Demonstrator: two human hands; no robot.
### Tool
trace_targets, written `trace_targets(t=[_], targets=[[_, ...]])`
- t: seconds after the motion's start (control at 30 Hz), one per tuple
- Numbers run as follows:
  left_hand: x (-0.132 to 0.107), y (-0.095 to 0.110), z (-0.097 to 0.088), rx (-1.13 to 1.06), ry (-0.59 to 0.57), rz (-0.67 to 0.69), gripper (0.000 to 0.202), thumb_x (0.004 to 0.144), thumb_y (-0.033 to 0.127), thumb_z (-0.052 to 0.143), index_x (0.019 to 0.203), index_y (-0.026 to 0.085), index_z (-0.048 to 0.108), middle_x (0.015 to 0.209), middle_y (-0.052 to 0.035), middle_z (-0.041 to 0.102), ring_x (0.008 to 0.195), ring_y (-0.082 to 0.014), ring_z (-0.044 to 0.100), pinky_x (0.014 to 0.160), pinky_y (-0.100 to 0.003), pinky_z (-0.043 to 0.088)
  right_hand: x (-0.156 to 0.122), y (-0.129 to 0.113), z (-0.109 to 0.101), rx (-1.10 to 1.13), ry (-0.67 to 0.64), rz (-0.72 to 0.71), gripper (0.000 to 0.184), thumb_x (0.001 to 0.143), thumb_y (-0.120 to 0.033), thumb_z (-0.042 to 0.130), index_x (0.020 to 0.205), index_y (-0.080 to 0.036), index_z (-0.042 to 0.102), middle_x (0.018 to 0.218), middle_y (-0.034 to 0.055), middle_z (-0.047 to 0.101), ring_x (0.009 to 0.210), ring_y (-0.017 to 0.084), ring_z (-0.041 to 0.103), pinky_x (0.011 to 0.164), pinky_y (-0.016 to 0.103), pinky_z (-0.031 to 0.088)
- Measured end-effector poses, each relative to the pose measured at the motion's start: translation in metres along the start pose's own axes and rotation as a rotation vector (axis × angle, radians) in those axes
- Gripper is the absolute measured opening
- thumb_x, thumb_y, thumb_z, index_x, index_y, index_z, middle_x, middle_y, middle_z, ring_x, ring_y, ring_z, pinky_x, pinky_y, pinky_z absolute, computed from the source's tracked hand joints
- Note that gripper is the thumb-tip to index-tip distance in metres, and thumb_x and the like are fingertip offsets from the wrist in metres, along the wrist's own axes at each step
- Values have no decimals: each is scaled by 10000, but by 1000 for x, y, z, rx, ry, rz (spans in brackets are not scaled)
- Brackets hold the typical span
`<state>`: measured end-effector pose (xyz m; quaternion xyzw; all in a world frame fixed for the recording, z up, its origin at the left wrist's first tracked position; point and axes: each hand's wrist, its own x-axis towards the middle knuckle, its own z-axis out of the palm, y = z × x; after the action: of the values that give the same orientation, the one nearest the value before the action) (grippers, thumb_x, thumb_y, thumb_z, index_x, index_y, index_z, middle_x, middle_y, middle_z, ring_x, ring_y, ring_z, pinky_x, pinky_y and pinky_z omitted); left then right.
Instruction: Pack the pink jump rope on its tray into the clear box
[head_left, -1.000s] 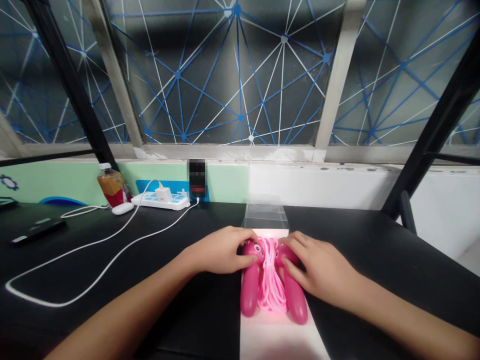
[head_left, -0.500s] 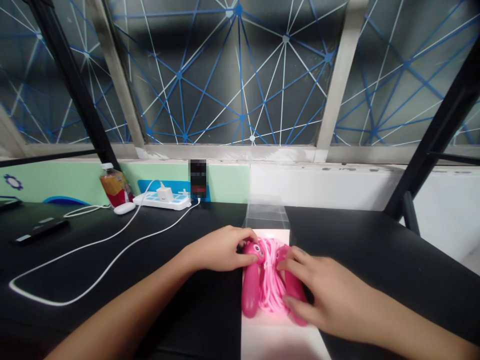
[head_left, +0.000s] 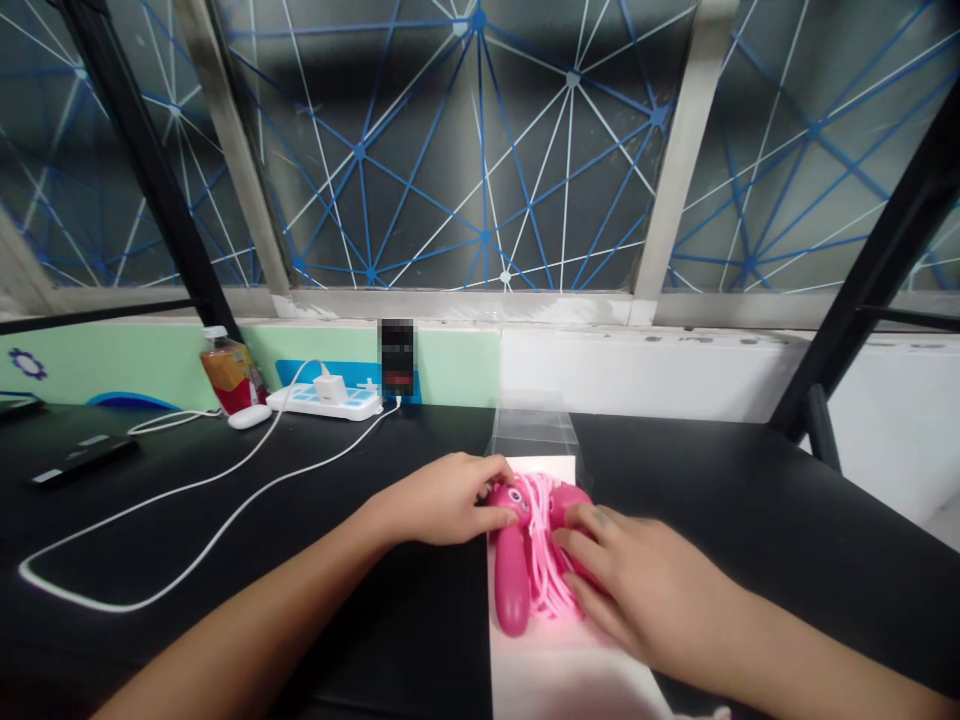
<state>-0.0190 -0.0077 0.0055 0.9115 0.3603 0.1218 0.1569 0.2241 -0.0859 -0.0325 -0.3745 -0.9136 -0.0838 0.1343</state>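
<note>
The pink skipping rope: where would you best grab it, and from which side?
Grip the lower shaft of its left handle, coming from above on the near side. That rounded shaft lies bare, clear of the pink cord; the left hand sits at its top, and the right hand covers the other handle.

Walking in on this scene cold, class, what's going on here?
A person is handling a pink skipping rope with bare hands. The left hand rests on one character-faced handle, and the right hand covers the other handle and part of the looped pink cord. The rope lies on a white panel on a black table, with a clear plastic box just beyond it.
</note>
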Motion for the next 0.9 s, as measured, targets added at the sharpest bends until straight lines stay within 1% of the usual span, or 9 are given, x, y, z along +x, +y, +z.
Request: trace_targets(t=[0.13,0.27,0.37,0.47,0.53,0.6,0.67,0.77,0.9], targets=[[2,-3,4,18,6,5,319,884,416,610,1140,226,619,969,-50,703,872,-215,659,725,-278,481,2,-10,4,-225,73,-128,345,954,-312,446,1197,-121,600,1161,185,649,955,315,629,661,393,525],[4,-6,11,43,85,2,380,893,456,600,1205,240,587,1096,-56,686,935,-221,651,785,-299,484,5,-14,5,-201,76,-190,374,921,-331,509,1250,-162,570,1070,150,670,912,297,637,663,393,536],[7,-7,11,85,164,0,421,874,530,604,1175,236,592,1077,-44,678,883,-210,643,760,-300,487,5,-8,6,-181,58,-175,346,891,-274,553,1229,-204,572,1088,127,655,927,286,640,675,385,545],[14,-12,8,107,265,-5,342,939,492,511,1139,231,604,1042,-36,673,882,-194,636,784,-303,497,3,2,7,-148,44,-161,376,879,-281,568,1249,-213,560,1117,127,644,933,278,642,681,376,554],[21,-20,7,126,341,6,292,967,406,471,1153,221,601,1128,-52,658,1008,-203,625,876,-317,497,1,8,7,-119,36,-148,383,889,-285,555,1267,-225,551,1120,125,642,912,265,650,668,366,560],[29,-32,10,155,382,38,320,965,346,468,1231,205,576,1293,-79,599,1210,-224,549,1033,-349,436,1,11,8,-100,33,-132,381,899,-281,541,1275,-224,551,1128,129,640,921,268,656,667,369,569],[35,-44,14,167,337,35,404,963,324,461,1343,198,517,1450,-88,486,1342,-232,448,1137,-378,348,2,12,9,-89,38,-125,387,904,-275,531,1287,-216,550,1143,137,639,963,283,656,677,380,578],[42,-56,21,139,243,54,451,970,295,432,1407,193,474,1501,-84,430,1400,-214,379,1170,-375,311,4,12,12,-85,32,-101,387,914,-276,511,1293,-207,551,1161,144,636,992,301,657,674,404,590],[43,-59,23,97,284,61,372,941,280,482,1291,213,590,1424,-85,521,1326,-223,480,1115,-375,395,7,12,14,-85,23,-63,368,923,-289,498,1275,-213,567,1169,142,637,962,307,673,638,416,596]])
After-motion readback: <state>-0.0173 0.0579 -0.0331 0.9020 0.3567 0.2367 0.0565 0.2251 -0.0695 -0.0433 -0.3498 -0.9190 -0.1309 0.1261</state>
